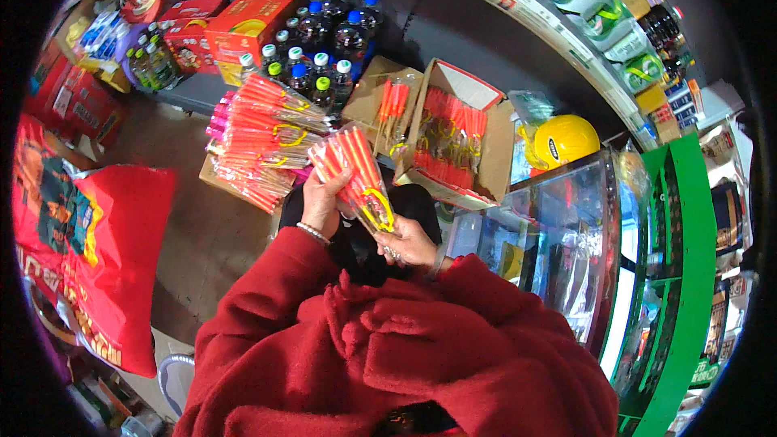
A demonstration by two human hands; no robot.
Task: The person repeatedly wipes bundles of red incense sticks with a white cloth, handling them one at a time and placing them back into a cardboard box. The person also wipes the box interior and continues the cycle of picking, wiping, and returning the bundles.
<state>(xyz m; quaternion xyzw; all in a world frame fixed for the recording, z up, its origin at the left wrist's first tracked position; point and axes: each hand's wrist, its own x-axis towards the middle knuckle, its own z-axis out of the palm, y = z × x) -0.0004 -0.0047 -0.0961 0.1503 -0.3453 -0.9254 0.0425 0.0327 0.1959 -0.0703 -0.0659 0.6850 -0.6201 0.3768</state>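
Between my hands is a clear plastic packet of orange-red, candle-like sticks (350, 163) with a yellow tie near its lower end. My left hand (322, 204) is closed around its left side, thumb on top. At the lower right end, my right hand (409, 244) pinches the wrapping. Just beyond, to the left, lies a pile of similar packets (263, 125), some with yellow ties. An open cardboard box (503, 150) to the right holds more packets of red sticks (449, 142). A few more sticks (394, 105) lie on cardboard beside the box.
Dark bottles (350, 36) and red cartons (252, 23) line the far shelf. At left stands a large red bag (121, 251). A yellow helmet (564, 142) rests behind a glass display case (566, 226) at right, beside a green panel (692, 275).
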